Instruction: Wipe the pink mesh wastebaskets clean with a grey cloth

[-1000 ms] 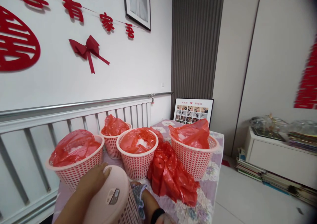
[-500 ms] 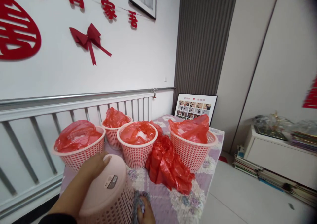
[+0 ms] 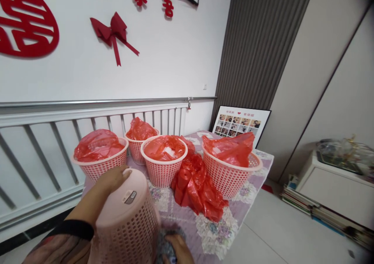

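An upturned pink plastic wastebasket (image 3: 131, 225) is near me at the table's front, its base with a label facing up. My left hand (image 3: 113, 179) rests over the base's far edge, steadying the wastebasket, fingers curled on it. At the right side of the wastebasket, low in view, my right hand (image 3: 180, 249) grips a bunched grey-blue cloth (image 3: 167, 236), partly blurred. Beyond it stands an upright pink wastebasket (image 3: 164, 170) lined with a red plastic bag. A roll of red plastic bags (image 3: 184, 180) lies partly unrolled on the table.
More bag-lined wastebaskets stand at the left (image 3: 101, 164), at the back (image 3: 137, 149) and at the right (image 3: 228, 174) of the tablecloth (image 3: 219, 236). A white radiator (image 3: 64, 147) runs behind the table's left side. A low white cabinet (image 3: 336, 182) stands at far right.
The view has shifted, so the scene sits slightly higher and further right. My right hand with the cloth has moved a little along the wastebasket's side. My left hand stays on the base.
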### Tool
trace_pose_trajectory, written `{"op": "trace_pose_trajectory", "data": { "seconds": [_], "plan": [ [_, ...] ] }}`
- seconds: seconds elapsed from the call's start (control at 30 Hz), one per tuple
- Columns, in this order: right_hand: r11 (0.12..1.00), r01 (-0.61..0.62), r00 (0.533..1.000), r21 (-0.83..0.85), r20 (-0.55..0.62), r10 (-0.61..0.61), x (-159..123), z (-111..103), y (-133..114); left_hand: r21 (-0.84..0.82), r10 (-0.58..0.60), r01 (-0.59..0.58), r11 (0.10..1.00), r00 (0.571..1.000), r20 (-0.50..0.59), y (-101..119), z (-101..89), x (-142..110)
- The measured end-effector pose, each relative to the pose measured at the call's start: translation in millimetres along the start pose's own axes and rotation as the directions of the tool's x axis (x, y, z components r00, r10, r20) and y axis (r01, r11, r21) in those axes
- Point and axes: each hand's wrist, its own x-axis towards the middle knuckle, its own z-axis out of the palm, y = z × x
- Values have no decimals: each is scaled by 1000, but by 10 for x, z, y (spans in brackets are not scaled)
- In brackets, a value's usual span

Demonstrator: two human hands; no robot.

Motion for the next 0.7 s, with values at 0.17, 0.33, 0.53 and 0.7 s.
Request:
{"op": "trace_pose_trajectory", "data": {
  "seconds": [0.17,0.33,0.53,0.7],
  "plan": [
    [930,-72,997,-360,-65,51,213,-600,-75,-6,-5,6,1000,1000,11,64,-41,-47],
    [806,-269,950,-527,-11,311,216,-408,163,-12,6,-6,1000,1000,16,78,-56,-52],
    [805,-198,973,-560,-15,229,118,-129,636,-24,0,0,1000,1000,0,60,-38,-47],
    [825,-158,986,-543,-47,158,117,-114,853,-39,1,-2,999,1000,-14,90,-51,-83]
  ]
}}
